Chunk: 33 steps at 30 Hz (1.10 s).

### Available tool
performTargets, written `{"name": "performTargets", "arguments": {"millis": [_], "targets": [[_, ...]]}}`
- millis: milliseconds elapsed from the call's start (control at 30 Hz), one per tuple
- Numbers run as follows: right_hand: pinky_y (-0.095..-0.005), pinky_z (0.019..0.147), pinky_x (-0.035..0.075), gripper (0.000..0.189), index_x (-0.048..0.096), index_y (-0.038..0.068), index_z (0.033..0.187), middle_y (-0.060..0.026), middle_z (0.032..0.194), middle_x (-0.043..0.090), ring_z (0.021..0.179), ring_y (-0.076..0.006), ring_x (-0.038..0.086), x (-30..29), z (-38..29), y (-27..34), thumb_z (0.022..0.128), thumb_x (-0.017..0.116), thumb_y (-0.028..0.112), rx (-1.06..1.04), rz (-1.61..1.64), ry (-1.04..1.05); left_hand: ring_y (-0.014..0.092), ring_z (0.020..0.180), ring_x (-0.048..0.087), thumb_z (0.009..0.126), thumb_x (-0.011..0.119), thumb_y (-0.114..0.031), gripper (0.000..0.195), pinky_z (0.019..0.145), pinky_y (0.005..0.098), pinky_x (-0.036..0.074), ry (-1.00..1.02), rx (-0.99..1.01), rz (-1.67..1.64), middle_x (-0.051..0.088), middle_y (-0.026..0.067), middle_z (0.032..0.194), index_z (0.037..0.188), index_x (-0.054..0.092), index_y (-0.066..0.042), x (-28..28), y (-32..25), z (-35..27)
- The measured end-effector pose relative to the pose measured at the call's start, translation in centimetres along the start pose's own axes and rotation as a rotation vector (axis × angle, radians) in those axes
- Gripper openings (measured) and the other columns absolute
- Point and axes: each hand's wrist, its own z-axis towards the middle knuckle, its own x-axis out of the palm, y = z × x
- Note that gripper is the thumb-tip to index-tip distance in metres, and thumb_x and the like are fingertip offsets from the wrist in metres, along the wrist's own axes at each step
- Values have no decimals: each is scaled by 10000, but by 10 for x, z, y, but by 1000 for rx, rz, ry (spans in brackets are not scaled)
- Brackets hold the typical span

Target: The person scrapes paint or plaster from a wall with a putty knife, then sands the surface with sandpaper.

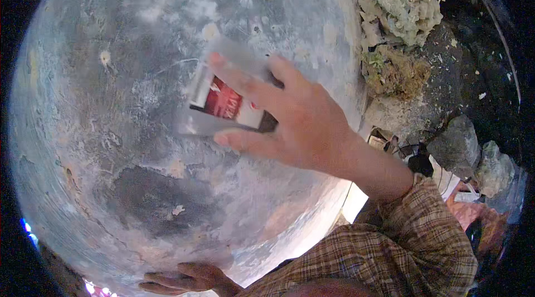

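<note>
Before me is a grey, mottled plaster-like surface (138, 130), scuffed and pitted. Over its middle, my right hand (309, 121) holds a small flat packet (223, 100) with red, white and dark panels and some writing. The thumb is on its lower side and the fingers spread across its upper side. Blur around the fingertips and the packet hides its exact edges. Lower down, my left hand (188, 279) lies against the bottom edge of the surface, its fingers pointing left, holding nothing that I can see.
Rough pale stones (401, 6) and a brown mossy clump (395, 71) lie along the right side. Further down are grey rocks (455, 142), dark cords (418, 159) and an orange-pink sheet (468, 213). A plaid sleeve (434, 221) covers my right arm.
</note>
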Motion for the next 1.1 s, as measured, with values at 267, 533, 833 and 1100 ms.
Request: {"name": "performTargets", "arguments": {"millis": [267, 533, 833, 1100], "targets": [[-371, 629, 500, 814, 417, 278, 1487, -131, 901, 478, 704, -265, 559, 2, -5, 2, 785, 746, 525, 36, -43, 3, 416, 1436, 252, 1001, 364, -572, 692, 1129, 606, 224, -28, 11, -78, 286, 211, 1558, 1483, 397, -76, 0, -8, 2], [-376, 716, 501, 800, 440, 214, 1475, -138, 904, 516, 785, -297, 570, 15, -23, -28, 790, 756, 483, 133, 28, -145, 459, 1459, 160, 1017, 365, -528, 698, 1131, 623, 167, 93, 16, -162, 210, 290, 1566, 1504, 342, -29, -12, -21, 4], [-486, 805, 514, 738, 465, 178, 1440, -242, 1019, 574, 926, -409, 621, -9, 38, -64, 837, 672, 548, 109, 67, -409, 461, 1458, 163, 1023, 356, -516, 685, 1132, 620, 170, 91, 18, -159, 209, 285, 1569, 1505, 340, -31, -10, -22, 4], [-479, 840, 506, 732, 481, 131, 1414, -234, 978, 584, 934, -420, 616, -8, 27, -59, 840, 666, 545, 119, 42, -360, 463, 1456, 165, 1028, 347, -505, 673, 1132, 617, 174, 74, -7, -128, 208, 281, 1571, 1507, 338, -32, -12, -23, 4]]}}
